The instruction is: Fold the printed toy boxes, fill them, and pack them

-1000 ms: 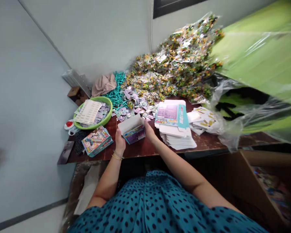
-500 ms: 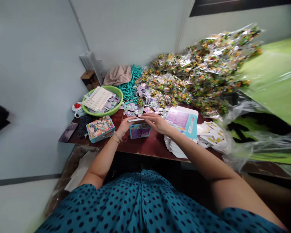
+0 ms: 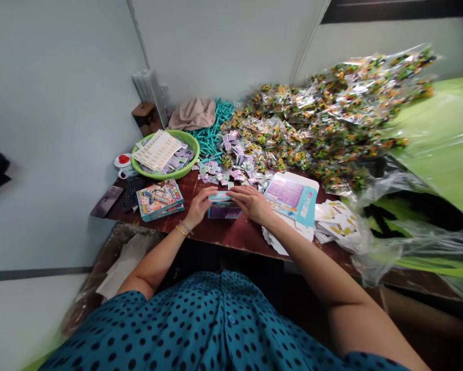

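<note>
Starting at your left, a phone (image 3: 106,201) and a stack of printed boxes (image 3: 159,198) lie below a green bowl (image 3: 165,154) on the table (image 3: 239,234). Your left hand (image 3: 199,206) and right hand (image 3: 252,202) press together on a small box (image 3: 222,207) at the table's middle, closing it from both sides. Right of them sit flat cartons (image 3: 291,198) and a heap of wrapped packets (image 3: 316,123).

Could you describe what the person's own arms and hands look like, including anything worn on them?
Both arms are bare from the upper arm down, emerging from a short-sleeved teal garment with dark polka dots. The left hand has a thin gold bangle around its wrist. The right hand shows no bracelet or watch; rings on either hand are too small to tell. No gloves are worn.
</note>
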Demonstrator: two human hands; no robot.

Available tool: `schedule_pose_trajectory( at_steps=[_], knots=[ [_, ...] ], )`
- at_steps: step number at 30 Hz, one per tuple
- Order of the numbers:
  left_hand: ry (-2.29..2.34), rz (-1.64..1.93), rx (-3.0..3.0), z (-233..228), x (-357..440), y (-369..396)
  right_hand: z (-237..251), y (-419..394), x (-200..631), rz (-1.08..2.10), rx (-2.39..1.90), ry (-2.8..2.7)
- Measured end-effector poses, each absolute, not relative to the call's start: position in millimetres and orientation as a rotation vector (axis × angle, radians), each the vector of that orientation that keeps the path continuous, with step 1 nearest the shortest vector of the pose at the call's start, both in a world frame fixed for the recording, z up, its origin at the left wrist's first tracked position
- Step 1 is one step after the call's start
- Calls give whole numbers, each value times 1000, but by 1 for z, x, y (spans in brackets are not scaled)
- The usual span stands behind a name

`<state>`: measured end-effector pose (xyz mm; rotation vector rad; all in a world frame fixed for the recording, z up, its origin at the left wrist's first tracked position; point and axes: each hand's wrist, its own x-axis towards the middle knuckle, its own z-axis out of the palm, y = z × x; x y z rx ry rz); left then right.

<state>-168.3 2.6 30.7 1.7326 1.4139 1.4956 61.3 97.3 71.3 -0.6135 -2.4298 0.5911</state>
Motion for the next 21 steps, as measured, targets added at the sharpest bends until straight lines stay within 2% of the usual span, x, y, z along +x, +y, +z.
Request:
schedule_pose_trajectory(
  at_steps=[5, 11, 14, 18, 21],
  knots=[
    [1396, 1323, 2057, 19, -183, -1, 48, 100, 73, 532, -552, -2469],
    [1689, 1292, 1587, -8, -148, -23, 43, 82, 67, 555, -551, -2265],
    [1877, 1404, 1698, 15, -157, -54, 50, 68, 79, 506, -702, -2077],
    [2168, 1413, 1873, 60, -227, -92, 45, 71, 105, 345, -1002, -2090],
    [2147, 1413, 1833, 53, -280, -94, 21, 86, 128, 199, -1484, -2117]
  ],
)
